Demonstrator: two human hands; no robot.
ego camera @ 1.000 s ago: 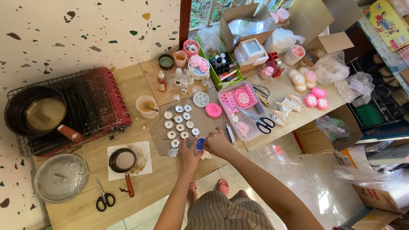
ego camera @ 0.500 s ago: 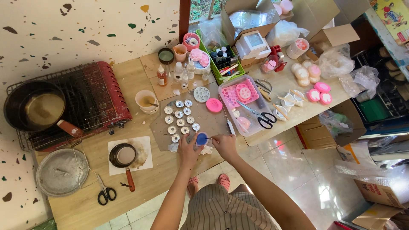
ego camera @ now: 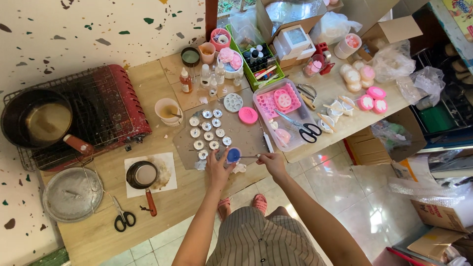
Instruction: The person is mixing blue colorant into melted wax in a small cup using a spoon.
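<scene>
The small blue round mould [ego camera: 233, 155] sits at the near edge of the worktop [ego camera: 98, 231], on a grey mat [ego camera: 246, 133] whose far part carries rows of small white-filled round moulds [ego camera: 207, 133]. The left hand [ego camera: 217, 170] lies just to the near left of the blue mould, fingers curled with the tips touching its rim, steadying it. The right hand [ego camera: 272, 161] is just to the mould's right and pinches a thin stick [ego camera: 249, 156] between thumb and fingers; the stick's long axis runs parallel to the near edge, with its tip at the blue mould's right side. The left hand is the nearer of the two, being in contact, while the right reaches the mould only through the stick. Whether the tip dips into the contents cannot be told. Near the left edge, a dark pan [ego camera: 37, 120] rests on a red-framed wire rack [ego camera: 98, 108], with a round metal lid [ego camera: 71, 194] and black scissors [ego camera: 123, 216] closer to the near edge. A clear tray [ego camera: 286, 143] holding pink moulds stands just right of the mat. The floor [ego camera: 354, 187] is pale glossy tile; cardboard boxes [ego camera: 389, 32] and plastic bags crowd the far right corner.
</scene>
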